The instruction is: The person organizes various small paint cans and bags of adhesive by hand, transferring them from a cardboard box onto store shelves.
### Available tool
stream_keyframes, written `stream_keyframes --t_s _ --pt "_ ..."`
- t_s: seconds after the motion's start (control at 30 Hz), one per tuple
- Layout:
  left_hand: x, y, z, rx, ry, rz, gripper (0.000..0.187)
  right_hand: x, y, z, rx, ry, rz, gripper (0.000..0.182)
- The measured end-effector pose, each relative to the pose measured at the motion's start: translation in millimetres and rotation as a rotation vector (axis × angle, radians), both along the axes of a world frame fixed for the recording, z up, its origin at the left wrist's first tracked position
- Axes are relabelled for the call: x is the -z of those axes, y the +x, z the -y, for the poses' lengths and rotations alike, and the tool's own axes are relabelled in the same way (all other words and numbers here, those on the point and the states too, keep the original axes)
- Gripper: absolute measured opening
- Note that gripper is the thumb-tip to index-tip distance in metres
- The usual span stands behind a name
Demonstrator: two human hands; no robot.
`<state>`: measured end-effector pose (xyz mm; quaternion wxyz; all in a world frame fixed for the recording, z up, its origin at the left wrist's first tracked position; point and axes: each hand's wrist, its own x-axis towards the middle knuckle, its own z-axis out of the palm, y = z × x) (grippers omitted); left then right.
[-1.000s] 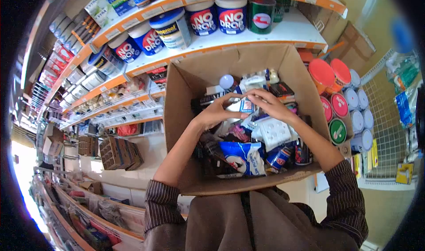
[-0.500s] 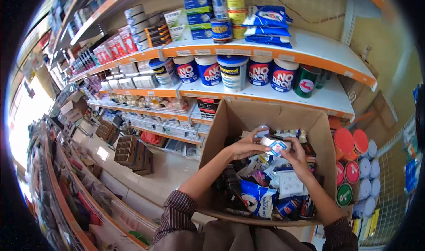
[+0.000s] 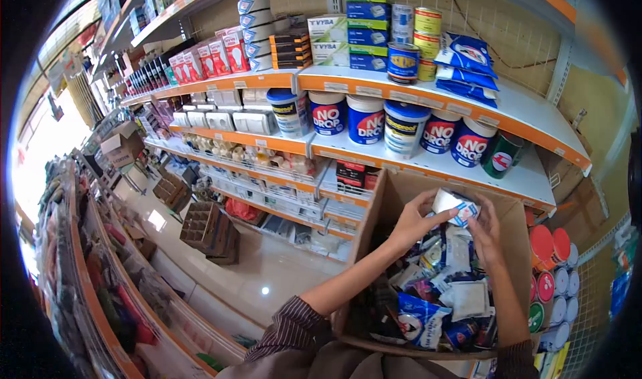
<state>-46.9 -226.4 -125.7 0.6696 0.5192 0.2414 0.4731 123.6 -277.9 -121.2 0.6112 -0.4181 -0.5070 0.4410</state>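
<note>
Above the open cardboard box (image 3: pixel 372 235), I hold a small white package (image 3: pixel 463 212) with a blue-and-red label, tilted toward me. My left hand (image 3: pixel 422 217) grips its left side, thumb across the front. The fingers of my right hand (image 3: pixel 488 228) close around its right side. Below my hands lies a jumble of goods, including a blue-and-white bag (image 3: pixel 420 320), a white packet (image 3: pixel 470 299) and dark items partly in shadow.
Shelves ahead carry NO DROP tubs (image 3: pixel 366 120), light-bulb boxes (image 3: pixel 215 58), stacked white rolls (image 3: pixel 256 34) and blue bags (image 3: pixel 467 68). Coloured tubs (image 3: pixel 550 245) stand right of the box. Divided cartons (image 3: pixel 208 232) sit on the aisle floor, with another shelf row (image 3: pixel 127 292) at left.
My view has turned left, so the shelves and box appear farther right. Both hands have lifted the package toward the box's far side and turned it.
</note>
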Motion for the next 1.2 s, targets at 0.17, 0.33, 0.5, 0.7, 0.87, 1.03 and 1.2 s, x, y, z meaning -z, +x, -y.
stream_keyframes --t_s 0.17,0.33,0.5,0.7,0.87,1.03,1.2 --pt "-25.5 -69.9 -34.5 -0.226 0.157 0.205 0.048 -43.1 -85.5 -41.3 -0.017 0.070 0.074 0.055" --pt "-50.1 -150.3 -65.9 -0.408 0.263 0.177 0.043 -63.1 -177.3 -96.6 -0.097 0.244 0.065 0.062" --pt "-75.9 -215.4 -101.9 -0.598 0.350 0.127 0.039 -89.7 -251.6 -141.8 -0.117 0.285 0.060 0.069" --pt "-148.9 -282.4 -167.3 -0.684 0.661 0.175 0.039 -165.3 -317.2 -210.2 -0.137 0.416 0.116 0.078" --pt "-205.8 -323.9 -226.1 -0.819 0.861 -0.079 0.050 -222.0 -348.5 -271.5 -0.053 0.595 0.091 0.073" --pt "-226.1 -357.5 -281.3 -1.077 0.921 -0.143 0.054 -255.5 -364.6 -339.6 0.123 0.622 0.098 0.077" --pt "-233.5 -376.0 -330.3 -1.250 0.934 -0.329 0.073 -273.6 -374.1 -364.2 0.197 0.673 0.204 0.083"
